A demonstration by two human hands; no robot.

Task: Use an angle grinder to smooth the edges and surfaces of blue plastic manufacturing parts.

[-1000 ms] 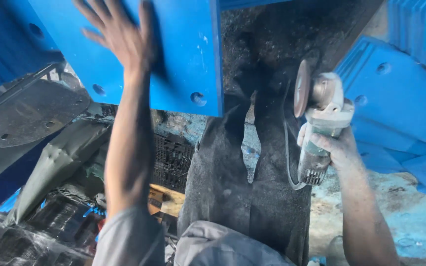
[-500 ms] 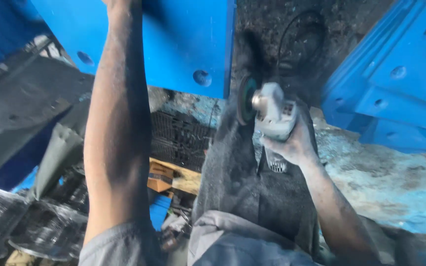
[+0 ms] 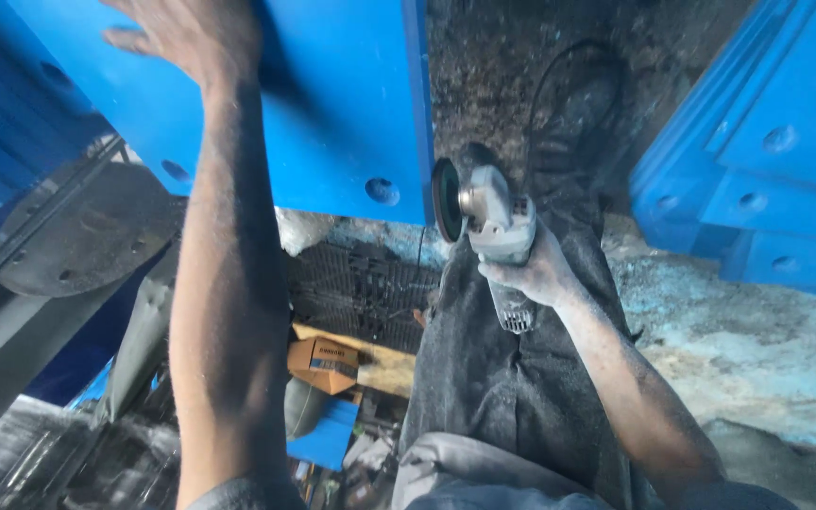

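Nearest me are my own dark trousers (image 3: 512,378), dusted grey, running down toward my shoe (image 3: 583,123) on the gritty floor (image 3: 739,321); over them my right hand (image 3: 531,274) is closed around the body of a grey angle grinder (image 3: 493,227), one tool only, its disc (image 3: 445,200) standing on edge just beside the right edge of the blue plate (image 3: 332,104), so close that I cannot tell whether it touches; the cable (image 3: 545,85) loops away behind it.

My left hand (image 3: 191,38) is spread open, fingers apart, palm flat against the face of that same plate, higher up.

As for progress, I judge the edge work to be at its start or in the middle; I see no sparks and no bright ground strip on the edge, so most of it looks left to do.

Counting: three round holes show in the plate I hold; further right a stack of blue plates (image 3: 767,179) leans, several, the exact number unclear; below lie one small cardboard box (image 3: 325,364), a black grid (image 3: 361,293) and a round grey steel plate (image 3: 87,236).
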